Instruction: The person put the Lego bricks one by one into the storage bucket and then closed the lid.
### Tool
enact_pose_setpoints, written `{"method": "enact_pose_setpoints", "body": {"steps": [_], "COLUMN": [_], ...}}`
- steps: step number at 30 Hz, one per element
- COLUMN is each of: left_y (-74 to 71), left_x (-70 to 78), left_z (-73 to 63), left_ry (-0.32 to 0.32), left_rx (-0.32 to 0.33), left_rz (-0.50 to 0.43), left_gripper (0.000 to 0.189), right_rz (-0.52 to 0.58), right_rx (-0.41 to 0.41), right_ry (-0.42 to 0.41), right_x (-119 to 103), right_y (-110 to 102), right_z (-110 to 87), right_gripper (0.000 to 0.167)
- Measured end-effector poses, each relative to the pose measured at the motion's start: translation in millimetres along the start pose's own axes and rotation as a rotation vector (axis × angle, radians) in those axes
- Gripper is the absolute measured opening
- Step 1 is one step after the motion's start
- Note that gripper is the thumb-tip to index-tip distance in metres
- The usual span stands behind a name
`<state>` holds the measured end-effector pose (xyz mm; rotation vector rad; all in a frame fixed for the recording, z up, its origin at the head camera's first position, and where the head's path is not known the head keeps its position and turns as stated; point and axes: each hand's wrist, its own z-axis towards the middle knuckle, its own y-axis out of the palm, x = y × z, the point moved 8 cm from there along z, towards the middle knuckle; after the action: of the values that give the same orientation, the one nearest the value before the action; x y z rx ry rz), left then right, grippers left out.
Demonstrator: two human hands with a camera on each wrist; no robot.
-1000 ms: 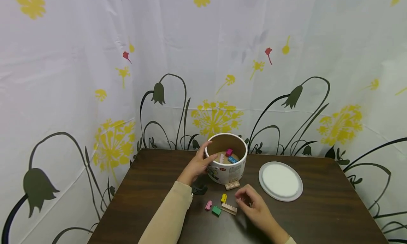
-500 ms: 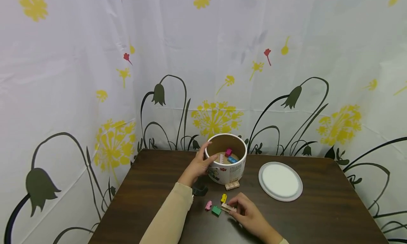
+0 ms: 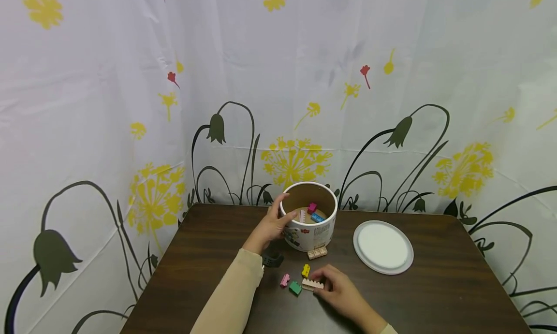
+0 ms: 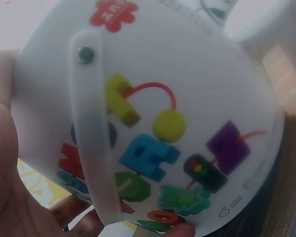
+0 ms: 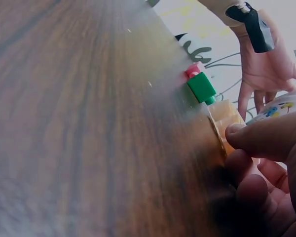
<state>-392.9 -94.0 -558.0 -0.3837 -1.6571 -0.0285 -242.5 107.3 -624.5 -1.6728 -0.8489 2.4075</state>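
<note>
My left hand [image 3: 270,227] holds a white printed tub [image 3: 319,235] by its left side, thumb near the rim. The left wrist view shows the tub's wall [image 4: 158,64] and its pale strap handle [image 4: 89,123]. A pale beige toy brick [image 3: 310,284] lies low over the table, pinched between thumb and fingers of my right hand [image 3: 344,295]. Close by are a yellow brick [image 3: 306,270], a green brick [image 3: 295,288] and a small pink brick [image 3: 285,280]. Inside the tub lie a magenta brick [image 3: 312,208], a blue brick [image 3: 317,218] and a pale one [image 3: 302,216].
Another beige brick [image 3: 317,253] sits right at the tub's front foot. A round white lid [image 3: 384,247] lies flat on the dark wooden table [image 3: 444,276], right of the tub. Behind the table hangs a flowered curtain [image 3: 304,82].
My right hand has come left and down onto the beige brick and taken hold of it, turning it slightly. The left hand and the tub stay in place.
</note>
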Motion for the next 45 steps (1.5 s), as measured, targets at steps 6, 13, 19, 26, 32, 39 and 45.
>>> {"method": "enact_pose_setpoints", "body": {"steps": [6,13,19,26,32,39,45], "left_y": [-0.5,-1.5,-2.7,-1.9,-1.9,-1.4,0.0], "left_x": [-2.1,-3.1,-2.0,-4.2,-4.4,-1.4,-2.9], "left_z": [0.0,0.1,1.5,3.3,3.4,3.6,3.9], "left_ry": [0.0,0.005,0.007,0.006,0.01,0.006,0.005], "left_rx": [-0.004,-0.008,0.001,0.0,-0.003,0.003,0.001], "left_rz": [-0.013,-0.004,-0.004,-0.001,-0.007,0.004,-0.005], "left_gripper": [0.072,0.075,0.072,0.071,0.072,0.073,0.073], "right_rz": [0.066,0.229,0.341,0.512,0.599,0.648,0.672], "right_rx": [-0.046,-0.085,-0.089,-0.141,-0.135,-0.102,-0.126], "right_ry": [0.035,0.113,0.16,0.222,0.232,0.216,0.205], "right_x": [2.7,6.4,10.4,18.1,19.3,16.7,18.1], "right_y": [-1.0,-3.7,-6.6,-5.1,-7.3,-10.4,-7.5], "right_z": [0.3,-0.7,0.4,-0.9,-1.6,-1.6,-2.5], "right_gripper": [0.027,0.021,0.031,0.031,0.044,0.053,0.048]}}
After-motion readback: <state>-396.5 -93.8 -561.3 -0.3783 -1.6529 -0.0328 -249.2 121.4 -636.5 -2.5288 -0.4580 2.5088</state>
